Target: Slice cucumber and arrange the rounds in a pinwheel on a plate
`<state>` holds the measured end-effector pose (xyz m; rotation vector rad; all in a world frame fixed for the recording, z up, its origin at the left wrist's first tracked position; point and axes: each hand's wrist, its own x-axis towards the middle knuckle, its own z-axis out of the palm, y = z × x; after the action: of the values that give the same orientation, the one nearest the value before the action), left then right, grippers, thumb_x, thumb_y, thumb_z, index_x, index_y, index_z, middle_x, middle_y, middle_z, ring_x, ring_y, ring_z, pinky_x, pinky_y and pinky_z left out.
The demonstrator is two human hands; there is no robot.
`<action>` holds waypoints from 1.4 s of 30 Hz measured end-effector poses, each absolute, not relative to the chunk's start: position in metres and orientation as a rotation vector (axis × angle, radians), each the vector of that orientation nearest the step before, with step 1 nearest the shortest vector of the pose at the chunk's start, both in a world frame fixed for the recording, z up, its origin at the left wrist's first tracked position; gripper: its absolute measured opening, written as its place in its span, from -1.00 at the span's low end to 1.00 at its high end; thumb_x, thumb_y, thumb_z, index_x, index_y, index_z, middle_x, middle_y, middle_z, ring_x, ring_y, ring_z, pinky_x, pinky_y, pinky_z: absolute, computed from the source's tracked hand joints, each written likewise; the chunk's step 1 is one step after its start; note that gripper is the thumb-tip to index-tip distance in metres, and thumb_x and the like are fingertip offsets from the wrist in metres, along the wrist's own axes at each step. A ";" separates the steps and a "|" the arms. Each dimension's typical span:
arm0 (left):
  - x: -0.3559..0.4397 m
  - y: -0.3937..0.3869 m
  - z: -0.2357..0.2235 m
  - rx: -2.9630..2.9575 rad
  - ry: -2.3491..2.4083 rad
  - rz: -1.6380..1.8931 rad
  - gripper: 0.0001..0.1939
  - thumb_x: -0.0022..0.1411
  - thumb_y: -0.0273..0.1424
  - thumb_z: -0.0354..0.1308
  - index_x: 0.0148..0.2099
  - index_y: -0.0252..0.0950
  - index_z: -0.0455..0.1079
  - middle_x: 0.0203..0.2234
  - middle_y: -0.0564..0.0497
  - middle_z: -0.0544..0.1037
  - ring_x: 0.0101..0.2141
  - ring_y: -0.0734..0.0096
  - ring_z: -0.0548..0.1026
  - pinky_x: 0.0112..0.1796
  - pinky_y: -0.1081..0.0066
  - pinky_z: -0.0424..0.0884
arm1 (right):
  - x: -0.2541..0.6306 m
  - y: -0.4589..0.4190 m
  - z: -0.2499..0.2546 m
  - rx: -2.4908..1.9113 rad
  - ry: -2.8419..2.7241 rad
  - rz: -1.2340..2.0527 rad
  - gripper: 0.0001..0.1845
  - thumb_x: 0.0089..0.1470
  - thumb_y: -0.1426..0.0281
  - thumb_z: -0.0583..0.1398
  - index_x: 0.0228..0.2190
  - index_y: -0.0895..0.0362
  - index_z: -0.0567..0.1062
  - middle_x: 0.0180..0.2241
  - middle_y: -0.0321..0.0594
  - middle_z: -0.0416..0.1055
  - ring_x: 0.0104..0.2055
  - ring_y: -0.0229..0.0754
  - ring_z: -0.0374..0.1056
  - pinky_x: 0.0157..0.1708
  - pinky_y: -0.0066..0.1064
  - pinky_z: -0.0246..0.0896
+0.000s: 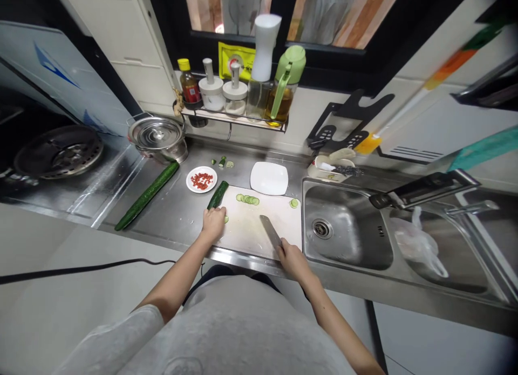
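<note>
My left hand (213, 224) is closed at the left edge of the white cutting board (243, 232). A dark green cucumber piece (218, 194) runs up to its knuckles, and a pale cut bit of cucumber (226, 219) peeks out beside the fingers; the fingers hide the rest. Gripped by the handle in my right hand (289, 256) is a kitchen knife (270, 231), its blade over the board and apart from the cucumber. A row of overlapping cucumber slices (247, 199) lies on the upper part of the board. More slices (293, 203) rest at its top right corner.
Behind the board stand a white plate (269, 178) and a small dish (201, 189) of chopped red bits. A whole cucumber (148, 196) lies left, near a lidded steel pot (157, 137). To the right is a sink (348, 224); a condiment shelf (243, 118) hangs above.
</note>
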<state>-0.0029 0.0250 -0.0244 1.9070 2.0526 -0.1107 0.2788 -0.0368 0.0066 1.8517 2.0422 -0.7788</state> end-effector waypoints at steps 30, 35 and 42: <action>0.092 0.116 -0.034 2.161 1.775 0.142 -0.79 0.24 -0.45 -0.02 -0.20 -0.24 0.45 -0.16 -0.13 0.50 -0.06 0.16 0.35 -0.08 0.20 0.10 | 0.309 -0.058 -0.004 2.066 1.921 -0.819 -0.78 0.26 0.40 -0.05 -0.13 0.17 0.31 -0.30 -0.08 0.49 -0.27 -0.17 0.38 -0.38 -0.45 -0.10; 0.076 0.104 -0.022 1.814 1.828 0.173 -0.86 0.17 -0.33 0.10 -0.22 -0.18 0.43 -0.27 0.04 0.58 -0.19 0.29 0.46 -0.10 0.27 0.17 | 0.302 -0.054 0.000 2.043 1.912 -0.804 -0.77 0.27 0.38 -0.05 -0.10 0.16 0.29 -0.30 -0.08 0.49 -0.27 -0.16 0.38 -0.39 -0.44 -0.11; 0.032 0.066 -0.020 1.610 1.795 0.037 -0.83 0.03 -0.41 0.17 -0.25 -0.17 0.46 -0.27 0.09 0.60 -0.20 0.36 0.49 -0.15 0.36 0.21 | 0.281 -0.052 -0.001 1.950 1.983 -0.776 -0.69 0.27 0.39 -0.07 0.03 0.16 0.17 -0.29 -0.06 0.49 -0.26 -0.13 0.41 -0.38 -0.43 -0.07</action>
<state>0.0318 0.0655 -0.0197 1.6103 1.7950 0.0370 0.2815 -0.0521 -0.0007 1.9496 1.9833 -0.7759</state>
